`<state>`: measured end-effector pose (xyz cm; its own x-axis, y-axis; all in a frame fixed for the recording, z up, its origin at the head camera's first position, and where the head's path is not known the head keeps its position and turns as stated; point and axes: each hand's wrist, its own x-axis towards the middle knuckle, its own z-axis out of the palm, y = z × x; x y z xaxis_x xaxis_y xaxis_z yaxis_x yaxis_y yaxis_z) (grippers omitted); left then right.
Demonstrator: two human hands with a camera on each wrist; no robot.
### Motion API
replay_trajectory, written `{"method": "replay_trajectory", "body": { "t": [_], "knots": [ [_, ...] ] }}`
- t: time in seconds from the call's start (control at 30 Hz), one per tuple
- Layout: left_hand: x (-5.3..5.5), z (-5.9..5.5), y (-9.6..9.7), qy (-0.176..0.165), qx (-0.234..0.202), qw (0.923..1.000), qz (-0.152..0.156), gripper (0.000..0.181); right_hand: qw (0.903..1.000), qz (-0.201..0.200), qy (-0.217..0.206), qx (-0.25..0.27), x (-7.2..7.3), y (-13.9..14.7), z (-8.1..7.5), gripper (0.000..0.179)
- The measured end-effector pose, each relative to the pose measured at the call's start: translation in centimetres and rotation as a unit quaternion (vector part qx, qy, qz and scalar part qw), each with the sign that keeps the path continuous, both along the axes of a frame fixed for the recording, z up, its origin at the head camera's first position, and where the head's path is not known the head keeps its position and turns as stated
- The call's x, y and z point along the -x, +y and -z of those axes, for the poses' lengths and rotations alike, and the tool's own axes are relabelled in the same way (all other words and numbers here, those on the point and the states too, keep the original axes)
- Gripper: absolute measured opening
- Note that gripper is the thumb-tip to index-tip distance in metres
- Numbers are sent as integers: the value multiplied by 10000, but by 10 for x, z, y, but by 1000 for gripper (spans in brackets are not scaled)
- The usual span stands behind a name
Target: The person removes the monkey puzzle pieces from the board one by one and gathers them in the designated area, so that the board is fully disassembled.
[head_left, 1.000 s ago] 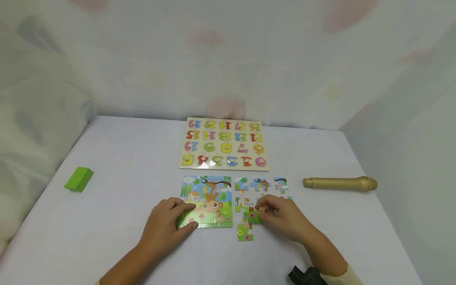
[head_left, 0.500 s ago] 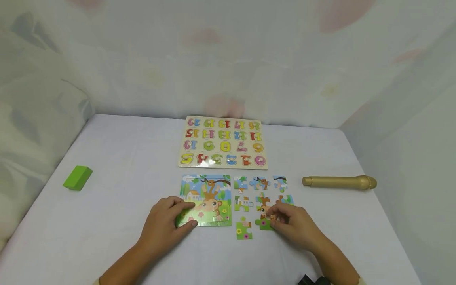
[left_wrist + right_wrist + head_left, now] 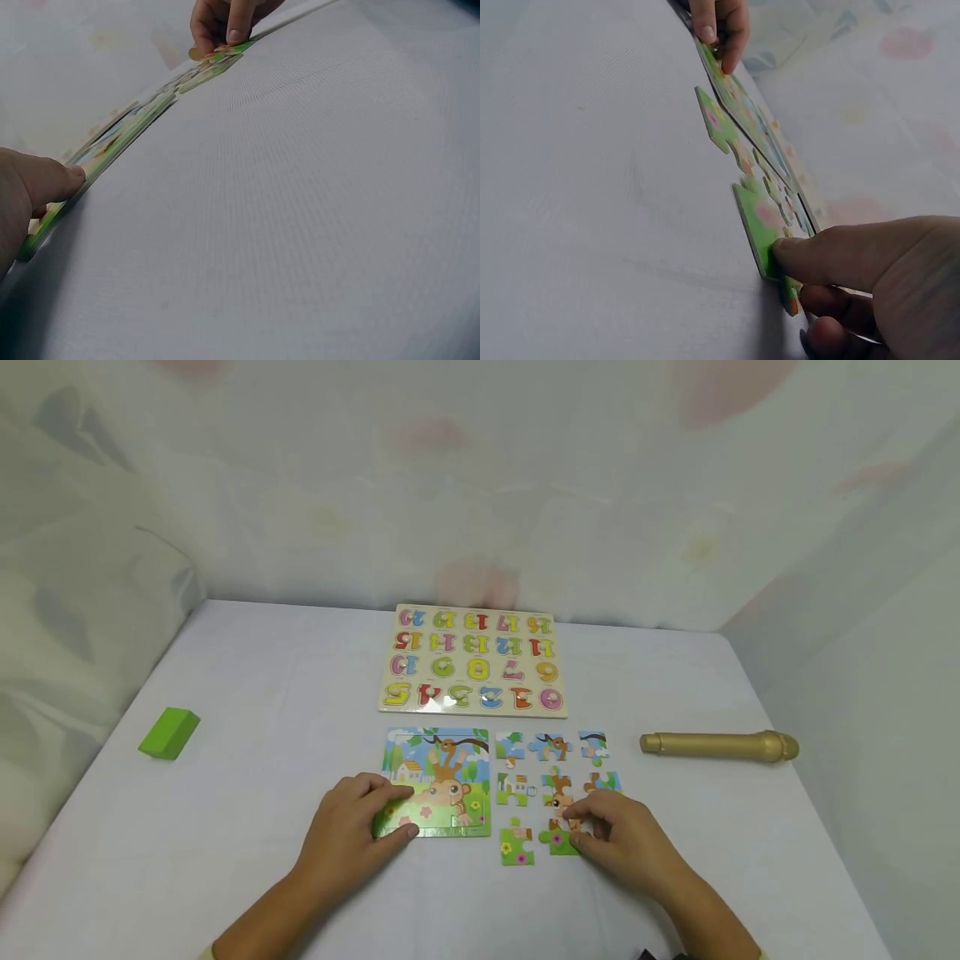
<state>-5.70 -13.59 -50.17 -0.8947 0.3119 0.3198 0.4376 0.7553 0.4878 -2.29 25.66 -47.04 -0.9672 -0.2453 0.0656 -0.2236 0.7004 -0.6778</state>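
Note:
In the head view, my left hand (image 3: 351, 827) rests on the left part of a jigsaw board (image 3: 472, 777) with a monkey picture. Its index finger reaches over the picture and its thumb lies near the front edge. To the right, my right hand (image 3: 626, 835) pinches a green puzzle piece (image 3: 562, 843) with a pink flower, low over the table. The right wrist view has the thumb on top of that puzzle piece (image 3: 756, 217), with the other fingers curled beside it. Close by on the left lies a green corner piece (image 3: 517, 847) with a yellow flower.
Several loose puzzle pieces (image 3: 553, 746) lie in rows right of the board. Behind stands a number puzzle board (image 3: 476, 664). A gold microphone-shaped object (image 3: 716, 746) lies at the right, a green block (image 3: 169, 732) at the left. Fabric walls (image 3: 480, 485) enclose the white table (image 3: 247, 693).
My right hand has moved right and a little nearer with the flower piece, uncovering the corner piece and some middle pieces. The left hand stays on the board.

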Motion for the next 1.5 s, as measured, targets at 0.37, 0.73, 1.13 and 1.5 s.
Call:
{"method": "replay_trajectory", "body": {
  "t": [0.37,0.73,1.13,1.5],
  "knots": [
    [-1,-2,-1,-35,30,10000,-20,45,9996,50,233,-134,-2,-4,-3,24],
    [-7,-8,7,392,-156,9990,166,41,9978,-478,342,-319,10,-10,-16,17],
    [5,-11,21,188,311,9978,552,53,9894,-1395,171,-371,44,-53,-25,27],
    [18,-10,31,-24,594,9952,773,68,9794,-1754,133,-993,65,-93,-27,42]
  ]
}}
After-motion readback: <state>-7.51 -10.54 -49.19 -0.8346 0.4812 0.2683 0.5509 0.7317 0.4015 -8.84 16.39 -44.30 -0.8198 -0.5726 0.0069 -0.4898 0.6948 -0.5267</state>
